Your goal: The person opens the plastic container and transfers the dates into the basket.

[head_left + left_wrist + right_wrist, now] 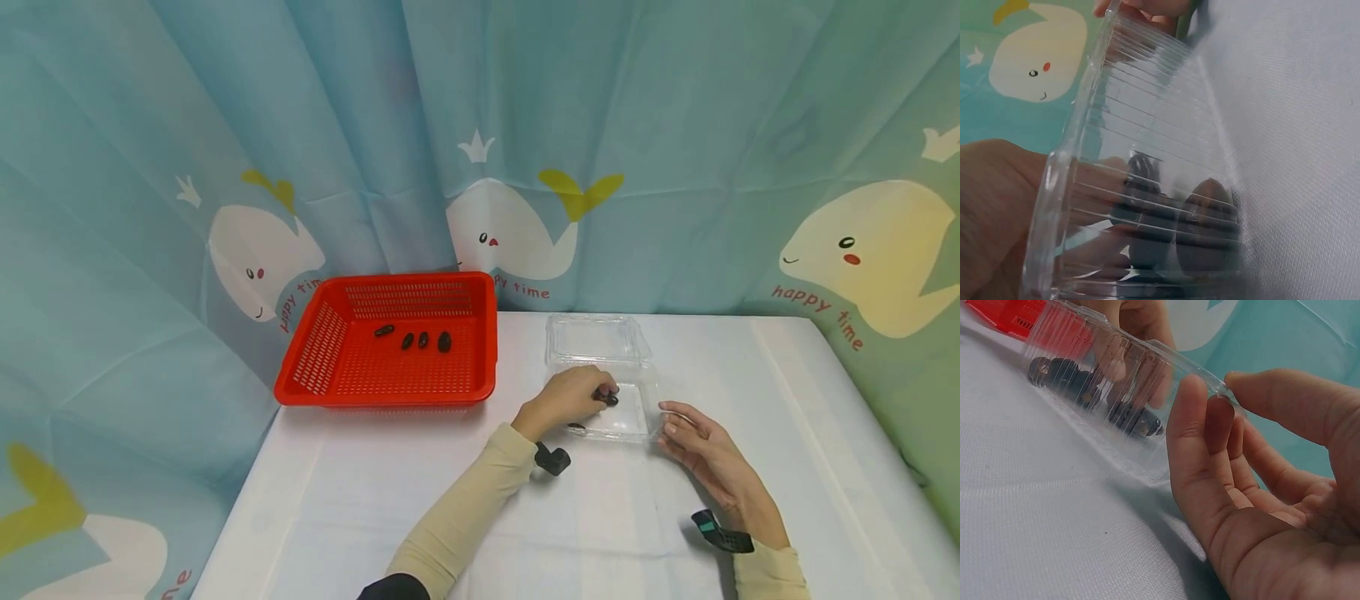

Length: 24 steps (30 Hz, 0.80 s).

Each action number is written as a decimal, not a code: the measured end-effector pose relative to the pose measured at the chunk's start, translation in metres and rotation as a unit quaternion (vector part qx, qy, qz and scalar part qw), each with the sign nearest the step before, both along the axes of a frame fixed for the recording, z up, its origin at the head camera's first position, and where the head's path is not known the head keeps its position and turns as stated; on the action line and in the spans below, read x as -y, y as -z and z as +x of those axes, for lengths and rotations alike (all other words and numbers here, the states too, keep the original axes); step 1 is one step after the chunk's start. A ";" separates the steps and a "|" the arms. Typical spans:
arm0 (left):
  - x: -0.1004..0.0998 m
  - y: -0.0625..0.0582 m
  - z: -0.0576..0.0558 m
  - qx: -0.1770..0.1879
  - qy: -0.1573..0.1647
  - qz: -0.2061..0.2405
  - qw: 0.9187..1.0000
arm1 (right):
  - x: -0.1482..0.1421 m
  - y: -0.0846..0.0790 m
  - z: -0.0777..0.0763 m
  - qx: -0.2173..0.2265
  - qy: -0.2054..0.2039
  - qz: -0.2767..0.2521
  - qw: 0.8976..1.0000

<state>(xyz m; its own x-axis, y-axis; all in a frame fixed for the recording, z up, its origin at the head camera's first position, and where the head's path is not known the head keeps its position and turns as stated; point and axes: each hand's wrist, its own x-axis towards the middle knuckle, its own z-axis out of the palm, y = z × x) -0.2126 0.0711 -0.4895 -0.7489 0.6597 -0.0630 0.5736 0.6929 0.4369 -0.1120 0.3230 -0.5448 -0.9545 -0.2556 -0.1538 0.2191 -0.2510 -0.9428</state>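
Observation:
A clear plastic clamshell box rests on the white table with its lid folded back. My left hand reaches into it from the left, fingers curled down, and pinches a dark, glossy, oval date-like piece. Through the ribbed wall in the left wrist view, more dark pieces lie close by the fingertips, partly hidden. At the box's right side, my right hand pinches the rim between thumb and fingers, as the right wrist view shows.
Left of the box stands a red plastic basket holding several more dark oval pieces. A whale-print curtain hangs behind the white-covered table. Each wrist wears a black strap.

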 end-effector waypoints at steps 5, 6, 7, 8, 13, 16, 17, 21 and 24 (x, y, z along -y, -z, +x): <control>-0.003 0.004 0.001 -0.009 0.007 -0.023 1.000 | 0.000 0.000 0.001 0.006 0.006 0.021 1.000; -0.003 0.005 0.001 -0.011 0.008 -0.028 1.000 | 0.000 0.000 0.001 0.008 0.008 0.024 1.000; -0.004 0.005 0.001 -0.015 0.008 -0.035 0.999 | 0.000 0.000 0.001 0.009 0.008 0.027 1.000; -0.005 0.006 0.001 -0.020 0.009 -0.041 0.999 | 0.000 0.000 0.001 0.010 0.009 0.028 1.000; -0.008 0.011 0.002 -0.060 0.006 -0.073 0.995 | 0.001 0.001 0.001 0.010 0.009 0.026 1.000; -0.009 0.013 0.003 -0.087 0.003 -0.090 0.992 | 0.001 0.001 0.001 0.007 0.008 0.025 1.000; -0.009 0.014 0.004 -0.096 0.003 -0.095 0.991 | 0.001 0.001 0.001 0.006 0.006 0.024 1.000; -0.010 0.012 0.006 -0.115 0.001 -0.107 0.988 | 0.001 0.000 0.000 0.001 0.004 0.021 1.000; -0.010 0.010 0.006 -0.117 0.002 -0.108 0.987 | 0.001 0.000 0.000 -0.003 0.001 0.012 1.000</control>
